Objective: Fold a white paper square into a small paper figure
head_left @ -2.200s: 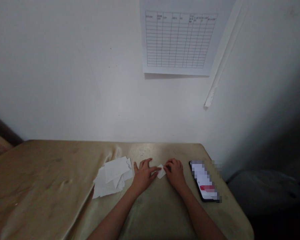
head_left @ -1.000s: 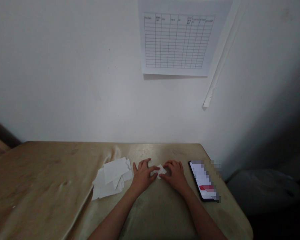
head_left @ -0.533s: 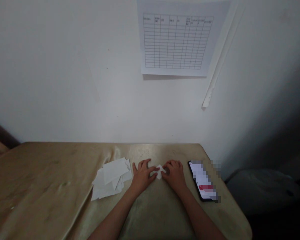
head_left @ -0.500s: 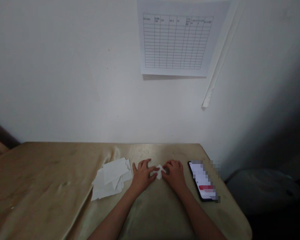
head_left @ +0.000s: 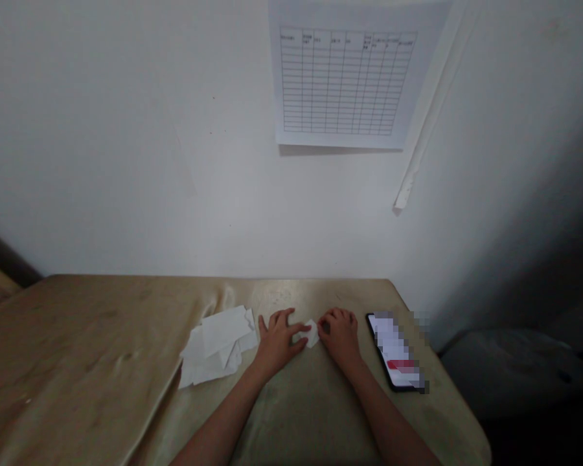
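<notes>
A small folded piece of white paper (head_left: pixel 312 334) lies on the table between my two hands. My left hand (head_left: pixel 280 336) has its thumb and index finger on the paper's left side, holding it, while its other fingers are spread over the table. At the paper's right corner, my right hand (head_left: pixel 339 334) is closed in a pinch, thumb against index finger, the other fingers curled. The fingertips partly cover the paper's edges. Left of my left hand is a loose pile of white paper sheets (head_left: pixel 218 346), some overlapping.
A phone (head_left: pixel 396 353) with a lit, partly blurred screen lies right of my right hand. The table (head_left: pixel 315 414) has a brownish, wrinkled cover and meets a white wall (head_left: pixel 126 162). A printed grid sheet (head_left: pixel 340 84) hangs on the wall.
My right thumb and index finger have come together at the paper's right corner, uncovering more of its middle. My left hand stays nearly in place.
</notes>
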Available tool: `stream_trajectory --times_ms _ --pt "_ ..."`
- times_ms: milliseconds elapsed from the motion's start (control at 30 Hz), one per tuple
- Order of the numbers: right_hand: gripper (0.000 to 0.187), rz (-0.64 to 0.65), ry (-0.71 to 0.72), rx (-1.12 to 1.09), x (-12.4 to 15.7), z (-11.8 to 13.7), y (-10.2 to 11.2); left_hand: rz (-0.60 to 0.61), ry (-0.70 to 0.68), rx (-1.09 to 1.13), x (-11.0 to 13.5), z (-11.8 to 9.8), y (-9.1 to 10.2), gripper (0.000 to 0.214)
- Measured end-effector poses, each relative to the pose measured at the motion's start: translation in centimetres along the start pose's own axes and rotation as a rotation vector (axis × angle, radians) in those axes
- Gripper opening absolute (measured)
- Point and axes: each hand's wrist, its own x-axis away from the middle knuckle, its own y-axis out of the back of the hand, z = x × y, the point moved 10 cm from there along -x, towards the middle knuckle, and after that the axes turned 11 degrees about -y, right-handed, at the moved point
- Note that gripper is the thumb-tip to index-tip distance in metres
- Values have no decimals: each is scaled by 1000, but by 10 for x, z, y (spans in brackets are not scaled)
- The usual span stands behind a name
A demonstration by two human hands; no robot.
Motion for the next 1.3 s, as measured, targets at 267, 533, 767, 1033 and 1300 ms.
stream_trajectory --times_ms 267,533,767,1033,1300 --pt "14 -12 -5 1 1 -5 -2 -11 0 -13 0 1 -1 33" --pt "14 -11 14 -74 3 -7 -2 -7 3 -3 0 0 -1 32" --pt "10 13 -23 -44 0 -8 -4 -15 -1 7 0 -1 1 33" --pt "22 98 -18 -143 1 -10 -2 -8 4 2 0 -3 3 34" --pt "45 169 64 -119 6 -5 0 -19 -8 -14 0 -1 1 35"
